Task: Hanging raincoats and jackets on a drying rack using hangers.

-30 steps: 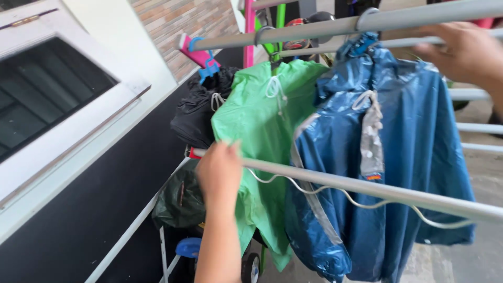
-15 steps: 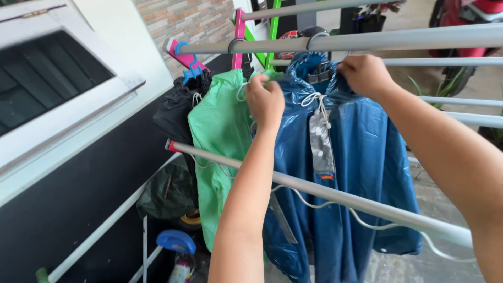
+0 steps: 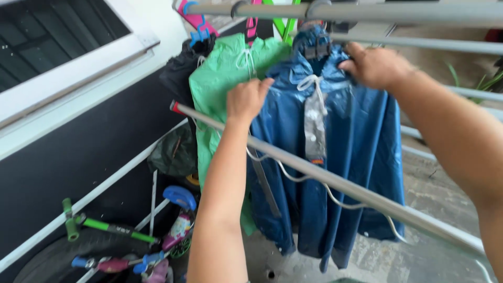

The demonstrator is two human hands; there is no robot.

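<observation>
Hanging from the top rail (image 3: 398, 12) of a grey drying rack, the blue raincoat (image 3: 346, 152) sat on a hanger whose hook looped over that rail, its white drawstring dangling at the collar. The left hand (image 3: 248, 99) pressed against the coat's left shoulder with fingers curled into the fabric, gripping it. The right hand (image 3: 374, 67) clutched the opposite shoulder near the collar, fingers folded over the material. A lower rail (image 3: 314, 173) with a red end cap crossed in front of the coat, beneath the left wrist, and a thin white cord sagged under it. Just beside the blue coat, toward the rack's left end, hung a green raincoat (image 3: 215, 99), touching it, and past that a black garment (image 3: 178, 73) under a pink and blue hanger (image 3: 196, 23). Below the rack's left end stood a child's scooter (image 3: 131, 246) with green handlebars, near a dark wall with a white-framed window (image 3: 63, 68) above.
</observation>
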